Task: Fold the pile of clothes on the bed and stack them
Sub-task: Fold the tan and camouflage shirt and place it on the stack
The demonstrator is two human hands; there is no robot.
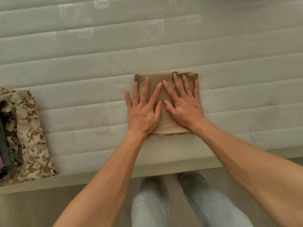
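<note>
Left of the fingers, the camouflage pile is left waiting. The folded tan garment is pinned on the mattress beneath spread left hand and right hand; if released unevenly, folds could be sprung open.

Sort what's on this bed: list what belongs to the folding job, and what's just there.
Part of the job:
- folded tan garment, pressed flat by left hand and right hand
- camouflage clothes pile at the left edge

Just there:
- quilted mattress
- floor
</note>
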